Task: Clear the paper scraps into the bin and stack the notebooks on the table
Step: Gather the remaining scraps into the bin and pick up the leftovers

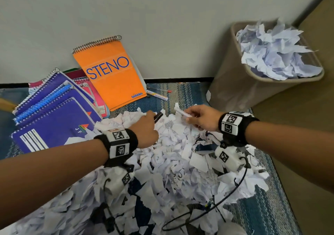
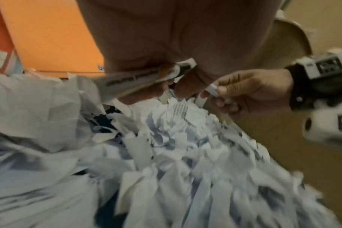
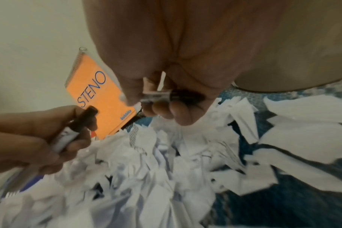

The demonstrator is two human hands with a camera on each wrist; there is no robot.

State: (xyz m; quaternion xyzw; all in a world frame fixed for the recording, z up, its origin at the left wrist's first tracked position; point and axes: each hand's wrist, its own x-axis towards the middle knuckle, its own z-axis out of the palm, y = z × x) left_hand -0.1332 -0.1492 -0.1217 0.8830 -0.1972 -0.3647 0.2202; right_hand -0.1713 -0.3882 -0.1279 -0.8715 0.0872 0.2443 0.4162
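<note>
A big pile of white paper scraps (image 1: 171,162) covers the blue woven rug (image 1: 271,202). Over its far edge my left hand (image 1: 152,117) grips a marker (image 2: 146,77) with a white printed body and a black cap. My right hand (image 1: 189,115), just to the right, pinches a slim white pen (image 1: 182,112). An orange STENO notebook (image 1: 112,74) leans on the wall. Purple spiral notebooks (image 1: 57,111) lie fanned out at the left, partly under scraps. The tan bin (image 1: 235,83) stands at the back right, heaped with crumpled paper (image 1: 276,54).
Pink notebooks (image 1: 94,93) lie between the purple ones and the orange one. Two loose pens (image 1: 159,93) lie on the rug by the wall. A tan panel (image 1: 307,126) borders the rug on the right. A black cable (image 1: 226,198) trails over the scraps.
</note>
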